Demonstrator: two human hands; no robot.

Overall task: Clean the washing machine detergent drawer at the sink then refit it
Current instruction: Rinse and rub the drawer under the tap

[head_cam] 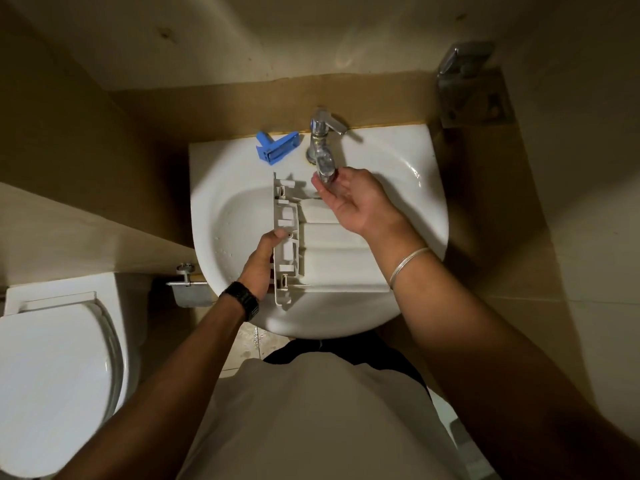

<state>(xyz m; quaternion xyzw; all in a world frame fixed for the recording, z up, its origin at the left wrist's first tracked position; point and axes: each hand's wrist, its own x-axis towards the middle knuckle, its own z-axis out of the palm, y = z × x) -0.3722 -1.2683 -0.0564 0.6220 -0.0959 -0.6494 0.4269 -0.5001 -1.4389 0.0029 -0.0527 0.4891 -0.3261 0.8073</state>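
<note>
A white detergent drawer (329, 258) lies across the basin of the white sink (398, 161), its underside up and its front panel standing on edge at the left. My left hand (263, 258) grips that front panel from the left side. My right hand (349, 199) is palm up with relaxed fingers, cupped under the spout of the chrome tap (323, 147), above the drawer's far end. A blue plastic insert (275, 147) lies on the sink's back rim, left of the tap.
A toilet (55, 382) with its lid down stands at the lower left. A metal fitting (188, 284) juts from the wall beside the sink's left edge. A metal holder (471, 84) hangs on the wall at the upper right. Walls close in on both sides.
</note>
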